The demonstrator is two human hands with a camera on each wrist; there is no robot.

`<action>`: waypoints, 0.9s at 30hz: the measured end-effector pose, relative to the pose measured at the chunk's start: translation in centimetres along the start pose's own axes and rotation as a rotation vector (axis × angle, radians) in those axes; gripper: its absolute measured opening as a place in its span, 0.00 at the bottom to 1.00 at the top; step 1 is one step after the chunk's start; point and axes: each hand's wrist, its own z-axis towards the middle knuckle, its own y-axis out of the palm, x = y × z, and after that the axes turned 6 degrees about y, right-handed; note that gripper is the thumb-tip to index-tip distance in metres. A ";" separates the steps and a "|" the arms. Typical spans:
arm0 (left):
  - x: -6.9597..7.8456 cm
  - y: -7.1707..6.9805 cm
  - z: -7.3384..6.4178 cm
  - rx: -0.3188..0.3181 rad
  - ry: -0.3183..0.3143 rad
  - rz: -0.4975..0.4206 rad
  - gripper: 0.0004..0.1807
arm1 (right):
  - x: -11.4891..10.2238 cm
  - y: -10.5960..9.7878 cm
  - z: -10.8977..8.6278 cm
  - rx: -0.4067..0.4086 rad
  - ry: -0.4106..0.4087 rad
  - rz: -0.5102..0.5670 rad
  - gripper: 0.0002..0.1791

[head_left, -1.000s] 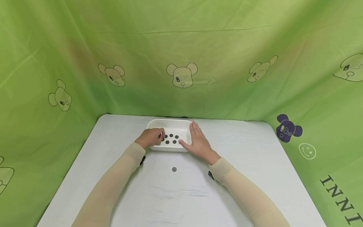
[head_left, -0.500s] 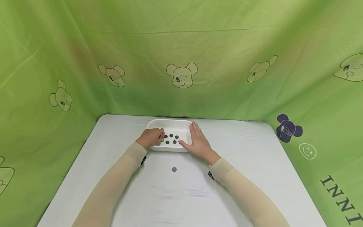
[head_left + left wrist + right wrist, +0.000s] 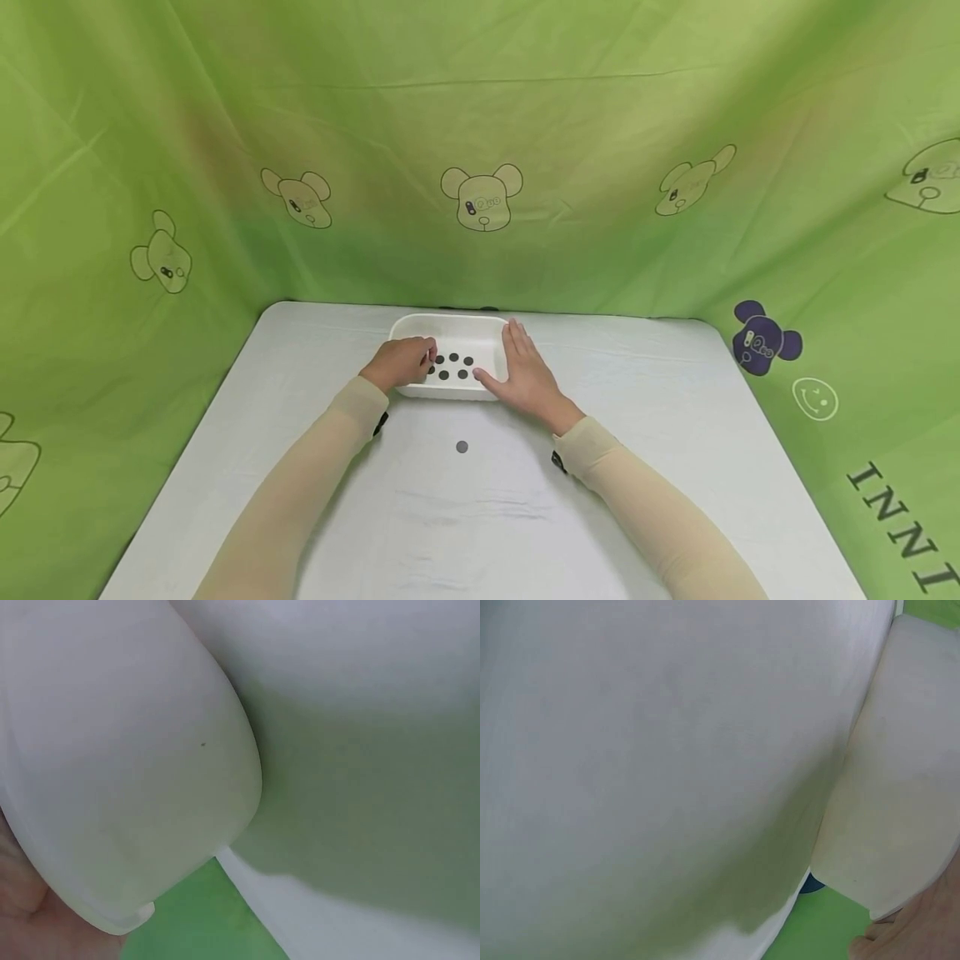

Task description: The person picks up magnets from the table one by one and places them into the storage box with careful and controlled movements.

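Observation:
A white rectangular tray (image 3: 450,392) with rounded corners stands at the far side of the table. Several dark round discs (image 3: 462,374) lie in rough rows on its floor. My left hand (image 3: 399,363) reaches over the left end, fingers curled down beside the leftmost dark disc (image 3: 431,370); I cannot tell whether they pinch it. Straight fingers of my right hand (image 3: 528,383) rest along the tray's right rim, the thumb at its front inner corner. Both wrist views mostly show the tray's outer wall (image 3: 135,750), each hand only at a lower corner.
A single grey disc (image 3: 462,447) lies on the white-covered table (image 3: 480,533), in front of the tray and between the forearms. Green printed curtains (image 3: 585,258) close off the back and both sides, right behind the tray.
The disc at my left fingertips looked pale grey half a second ago and shows dark now, while the left fingers have shifted slightly. My right hand and the tray stay in place.

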 end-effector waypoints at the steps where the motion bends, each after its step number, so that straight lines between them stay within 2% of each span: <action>1: 0.0 0.0 0.0 0.004 -0.001 -0.005 0.04 | 0.0 0.0 0.0 0.001 0.000 -0.001 0.61; 9: 0.0 0.1 -0.1 0.044 -0.013 -0.035 0.04 | 0.1 0.1 0.1 0.008 -0.006 0.006 0.61; 14: 0.3 -0.3 -0.6 0.072 -0.019 -0.053 0.05 | 0.2 0.2 0.1 0.016 -0.011 0.014 0.61; 20: 0.9 -0.7 -1.6 0.124 0.008 -0.087 0.07 | 0.1 0.1 0.1 -0.018 0.015 0.008 0.61; 27: 1.9 -0.6 -2.4 0.210 0.075 -0.103 0.06 | 0.0 0.0 0.2 -0.009 0.010 0.001 0.61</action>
